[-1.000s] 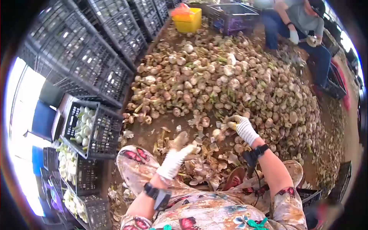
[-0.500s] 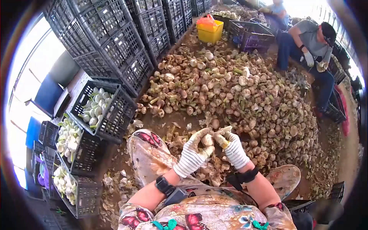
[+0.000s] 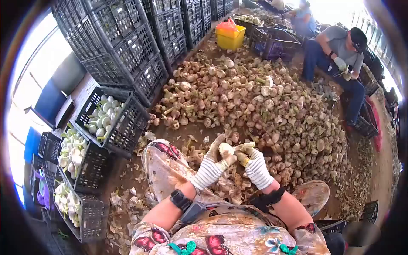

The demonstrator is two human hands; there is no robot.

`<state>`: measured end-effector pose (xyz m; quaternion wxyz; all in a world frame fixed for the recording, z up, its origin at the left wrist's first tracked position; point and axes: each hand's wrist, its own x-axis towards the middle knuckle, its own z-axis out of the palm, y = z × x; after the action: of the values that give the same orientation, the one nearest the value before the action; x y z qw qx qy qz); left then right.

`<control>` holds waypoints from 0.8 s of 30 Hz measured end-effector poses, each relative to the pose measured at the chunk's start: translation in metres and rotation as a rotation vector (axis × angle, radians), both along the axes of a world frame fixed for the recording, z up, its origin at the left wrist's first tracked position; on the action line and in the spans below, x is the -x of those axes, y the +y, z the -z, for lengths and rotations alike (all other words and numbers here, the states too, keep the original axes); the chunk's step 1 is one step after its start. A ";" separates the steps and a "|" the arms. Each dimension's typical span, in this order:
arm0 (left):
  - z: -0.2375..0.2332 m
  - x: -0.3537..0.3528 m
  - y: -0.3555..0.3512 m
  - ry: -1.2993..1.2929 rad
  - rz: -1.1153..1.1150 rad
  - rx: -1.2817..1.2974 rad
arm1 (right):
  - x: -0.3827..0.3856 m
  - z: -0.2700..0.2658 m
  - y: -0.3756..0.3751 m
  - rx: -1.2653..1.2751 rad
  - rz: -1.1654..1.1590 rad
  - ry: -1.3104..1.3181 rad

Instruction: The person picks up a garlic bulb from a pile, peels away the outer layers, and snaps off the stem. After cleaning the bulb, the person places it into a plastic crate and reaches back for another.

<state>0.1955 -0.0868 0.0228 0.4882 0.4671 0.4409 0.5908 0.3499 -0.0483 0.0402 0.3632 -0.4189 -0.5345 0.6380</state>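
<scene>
My left hand, in a striped white glove with dirty fingers, closes around a pale garlic bulb in front of my lap. From the bulb a short stem points right, towards my right hand. This hand wears a matching glove, and its bent fingers pinch at the stem; a yellowish patch shows near the thumb. Whether a small tool is inside the right fingers cannot be made out. Just beyond both hands lies a large heap of unpeeled garlic. Loose dry skins lie below the hands, between my legs.
Black crates of cleaned garlic stand at my left, with tall crate stacks behind. A yellow bucket and a dark crate stand beyond the heap. A gloved co-worker sits at the right; another person is farther back.
My left fingers have shifted on the bulb, which is now more exposed. The stem now shows plainly, pointing right. The view has shifted slightly.
</scene>
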 end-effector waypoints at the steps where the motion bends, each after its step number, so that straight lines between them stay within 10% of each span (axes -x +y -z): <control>1: -0.001 0.001 0.001 -0.101 0.018 0.067 | 0.001 -0.005 0.000 -0.057 -0.008 -0.080; 10: -0.010 0.005 0.002 -0.617 0.183 0.412 | -0.016 -0.010 0.023 -0.891 -0.124 -0.475; 16: -0.011 0.008 0.008 -0.784 0.263 0.486 | -0.005 -0.010 0.005 -0.200 -0.071 0.119; 19: -0.016 0.018 0.012 -0.603 0.544 0.373 | 0.001 -0.002 -0.003 0.061 -0.075 0.241; 24: 0.013 0.003 -0.001 0.193 0.020 -0.089 | -0.002 -0.006 -0.009 -0.018 0.012 0.075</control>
<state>0.1929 -0.0873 0.0099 0.4282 0.5472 0.4545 0.5573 0.3515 -0.0575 0.0464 0.3904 -0.3948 -0.5236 0.6462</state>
